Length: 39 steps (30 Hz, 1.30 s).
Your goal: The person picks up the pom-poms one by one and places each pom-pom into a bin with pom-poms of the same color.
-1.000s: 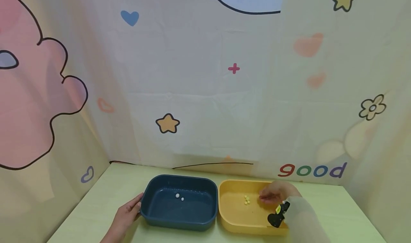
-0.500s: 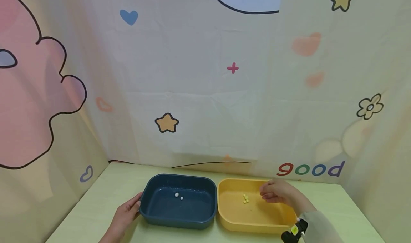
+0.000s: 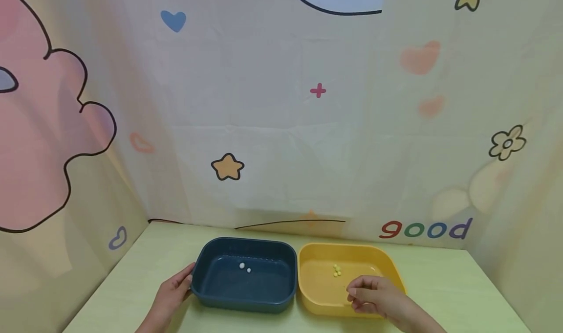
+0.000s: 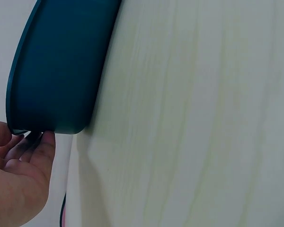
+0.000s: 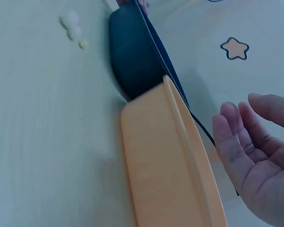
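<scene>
A dark blue rectangular basin [image 3: 246,286] stands on the table with two small white balls [image 3: 242,265] inside. At its left end my left hand [image 3: 173,291] holds the rim, with fingers under the lip in the left wrist view. Close against the basin's right side stands a yellow basin [image 3: 318,306]. A small cluster of yellow balls [image 3: 337,270] lies on its floor. My right hand [image 3: 378,296] hovers over the front right of the yellow basin, fingers loosely bent. In the right wrist view, thumb and fingers are apart with nothing between them.
Several small pale balls [image 5: 72,24] lie on the table in front of the basins, seen in the right wrist view. A printed curtain [image 3: 272,103] hangs behind and around the pale green table [image 3: 444,284].
My right hand has come from the back right inside of the yellow basin toward its front edge, nearer me. The left hand stays at the blue basin.
</scene>
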Motion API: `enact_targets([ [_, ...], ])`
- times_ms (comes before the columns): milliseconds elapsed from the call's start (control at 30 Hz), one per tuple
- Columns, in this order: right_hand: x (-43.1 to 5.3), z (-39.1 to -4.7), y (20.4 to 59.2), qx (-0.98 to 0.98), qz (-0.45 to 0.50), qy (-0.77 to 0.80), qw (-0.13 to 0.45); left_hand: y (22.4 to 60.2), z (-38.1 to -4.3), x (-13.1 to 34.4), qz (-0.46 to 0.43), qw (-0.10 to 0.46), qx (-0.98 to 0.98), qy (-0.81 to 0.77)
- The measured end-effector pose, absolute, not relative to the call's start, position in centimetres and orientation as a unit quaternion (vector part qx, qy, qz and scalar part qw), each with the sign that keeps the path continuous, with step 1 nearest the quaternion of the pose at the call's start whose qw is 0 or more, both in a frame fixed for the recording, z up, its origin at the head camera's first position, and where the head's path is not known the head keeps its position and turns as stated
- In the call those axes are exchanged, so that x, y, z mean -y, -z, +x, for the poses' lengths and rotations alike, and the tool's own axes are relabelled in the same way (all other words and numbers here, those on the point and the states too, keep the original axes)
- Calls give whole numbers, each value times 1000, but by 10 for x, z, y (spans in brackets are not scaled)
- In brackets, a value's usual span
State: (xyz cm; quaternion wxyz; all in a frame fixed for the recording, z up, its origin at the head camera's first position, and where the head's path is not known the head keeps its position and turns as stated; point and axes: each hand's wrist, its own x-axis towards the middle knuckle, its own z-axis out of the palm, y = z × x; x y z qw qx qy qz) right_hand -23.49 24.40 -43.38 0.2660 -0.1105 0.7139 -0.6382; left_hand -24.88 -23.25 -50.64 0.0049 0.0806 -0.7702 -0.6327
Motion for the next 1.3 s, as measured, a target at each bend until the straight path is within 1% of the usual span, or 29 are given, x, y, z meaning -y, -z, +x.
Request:
enact_targets([
  [267, -223, -215, 446, -717, -85, 632, 282, 505, -249, 232, 86, 1, 773, 628],
  [467, -203, -208, 459, -708, -119, 633, 290, 504, -249, 231, 82, 6, 777, 624],
  [600, -188, -205, 468, -739, -108, 601, 285, 503, -249, 231, 83, 7, 777, 623],
  [700, -177, -206, 478, -757, -109, 580, 281, 503, -249, 231, 82, 7, 777, 624],
  [900, -165, -214, 499, -756, -170, 563, 289, 503, -249, 233, 85, 2, 778, 622],
  [1000, -158, -221, 506, -771, -179, 534, 297, 504, -248, 234, 86, 2, 781, 619],
  [1300, -140, -224, 508, -786, -196, 514, 284, 505, -247, 233, 84, 1, 780, 621],
])
